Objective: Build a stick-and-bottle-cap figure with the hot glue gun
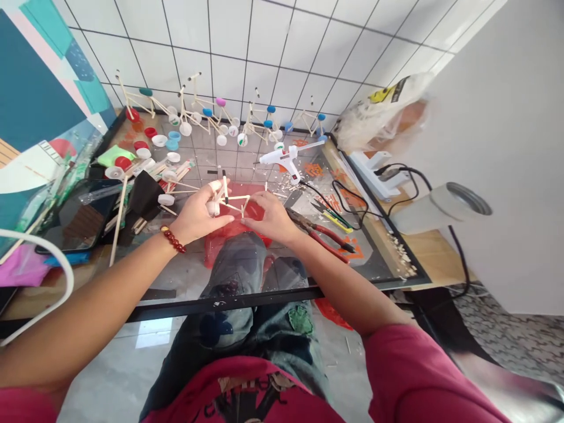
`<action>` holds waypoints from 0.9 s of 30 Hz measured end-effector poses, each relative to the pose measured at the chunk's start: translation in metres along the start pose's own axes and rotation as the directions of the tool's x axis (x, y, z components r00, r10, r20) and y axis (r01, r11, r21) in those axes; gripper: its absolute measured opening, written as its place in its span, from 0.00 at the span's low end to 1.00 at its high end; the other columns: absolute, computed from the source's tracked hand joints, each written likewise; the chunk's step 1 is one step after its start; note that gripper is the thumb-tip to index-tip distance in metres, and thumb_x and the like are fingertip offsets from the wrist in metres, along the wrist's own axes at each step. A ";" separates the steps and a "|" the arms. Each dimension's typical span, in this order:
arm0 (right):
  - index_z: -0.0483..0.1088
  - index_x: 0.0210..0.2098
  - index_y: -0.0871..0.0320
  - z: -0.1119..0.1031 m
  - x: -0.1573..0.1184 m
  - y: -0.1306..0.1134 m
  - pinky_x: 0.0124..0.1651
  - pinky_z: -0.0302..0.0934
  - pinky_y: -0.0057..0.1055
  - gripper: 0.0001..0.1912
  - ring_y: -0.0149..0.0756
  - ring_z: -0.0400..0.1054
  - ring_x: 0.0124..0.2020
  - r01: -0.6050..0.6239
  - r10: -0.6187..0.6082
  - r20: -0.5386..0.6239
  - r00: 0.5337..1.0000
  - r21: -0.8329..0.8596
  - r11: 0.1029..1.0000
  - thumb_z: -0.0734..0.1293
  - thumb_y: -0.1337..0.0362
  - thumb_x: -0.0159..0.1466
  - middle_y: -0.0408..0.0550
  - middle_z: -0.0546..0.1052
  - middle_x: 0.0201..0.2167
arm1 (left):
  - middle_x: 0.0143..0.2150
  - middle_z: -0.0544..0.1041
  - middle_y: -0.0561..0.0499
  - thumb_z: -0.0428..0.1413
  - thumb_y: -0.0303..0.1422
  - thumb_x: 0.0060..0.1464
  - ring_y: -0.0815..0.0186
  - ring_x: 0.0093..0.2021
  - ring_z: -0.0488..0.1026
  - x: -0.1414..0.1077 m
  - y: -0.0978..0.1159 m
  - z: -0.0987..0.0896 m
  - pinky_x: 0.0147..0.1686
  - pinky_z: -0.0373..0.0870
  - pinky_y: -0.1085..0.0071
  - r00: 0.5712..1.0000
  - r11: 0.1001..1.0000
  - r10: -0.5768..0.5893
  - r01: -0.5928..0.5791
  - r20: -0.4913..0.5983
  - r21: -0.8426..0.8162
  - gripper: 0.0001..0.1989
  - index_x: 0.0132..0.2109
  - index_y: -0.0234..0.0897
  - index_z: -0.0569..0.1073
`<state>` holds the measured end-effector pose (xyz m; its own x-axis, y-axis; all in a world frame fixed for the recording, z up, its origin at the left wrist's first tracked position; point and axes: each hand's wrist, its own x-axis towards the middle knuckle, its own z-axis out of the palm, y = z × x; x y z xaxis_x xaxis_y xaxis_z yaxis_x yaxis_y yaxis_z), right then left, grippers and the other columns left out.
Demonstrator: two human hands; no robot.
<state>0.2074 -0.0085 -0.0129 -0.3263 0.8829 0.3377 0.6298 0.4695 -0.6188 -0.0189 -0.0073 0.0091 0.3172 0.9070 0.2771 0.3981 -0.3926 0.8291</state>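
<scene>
Between my two hands is a small bicycle frame of pale sticks, held over the glass tabletop. One black-tipped stick rises at its left end. My left hand is closed on that end, where a white cap shows by the fingers. With fingertips pinched, my right hand grips the right end of the sticks. Another stick piece with a white bottle cap lies just left of my left hand. A white glue gun rests beyond my right hand, and red-handled pliers lie beside it.
Several stick-and-cap bicycles line the back by the tiled wall. Loose bottle caps, a dark tablet or phone and stick bundles lie left. At right are a yellow-green cutter, a cable, a power strip and a white tumbler.
</scene>
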 end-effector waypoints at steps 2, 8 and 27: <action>0.75 0.49 0.57 0.000 0.000 0.000 0.59 0.64 0.47 0.20 0.47 0.71 0.52 0.013 -0.013 -0.003 1.000 0.007 1.000 0.74 0.59 0.57 0.54 0.76 0.49 | 0.58 0.77 0.39 0.67 0.35 0.44 0.52 0.57 0.76 0.000 -0.004 0.001 0.60 0.71 0.52 1.000 0.999 -0.012 0.011 -0.015 -0.044 0.43 0.67 0.35 0.65; 0.76 0.47 0.56 -0.001 0.000 0.003 0.58 0.65 0.45 0.19 0.44 0.72 0.50 0.032 -0.028 -0.043 0.999 0.104 0.994 0.75 0.58 0.57 0.52 0.78 0.47 | 0.58 0.77 0.41 0.69 0.37 0.45 0.51 0.57 0.75 0.000 -0.013 -0.002 0.58 0.73 0.53 0.999 0.997 0.027 -0.030 -0.042 -0.070 0.35 0.60 0.39 0.72; 0.79 0.37 0.54 0.003 0.004 0.004 0.54 0.67 0.35 0.08 0.35 0.74 0.43 0.007 0.012 -0.077 0.997 0.238 0.971 0.66 0.62 0.66 0.47 0.80 0.41 | 0.45 0.82 0.49 0.61 0.38 0.55 0.59 0.48 0.78 0.005 0.008 0.006 0.55 0.74 0.58 0.986 0.995 0.104 -0.103 -0.134 0.012 0.06 0.37 0.42 0.80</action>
<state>0.2067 -0.0027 -0.0158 -0.2636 0.8849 0.3840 0.4420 0.4647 -0.7673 -0.0090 -0.0067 0.0148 0.2391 0.8734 0.4243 0.3738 -0.4861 0.7899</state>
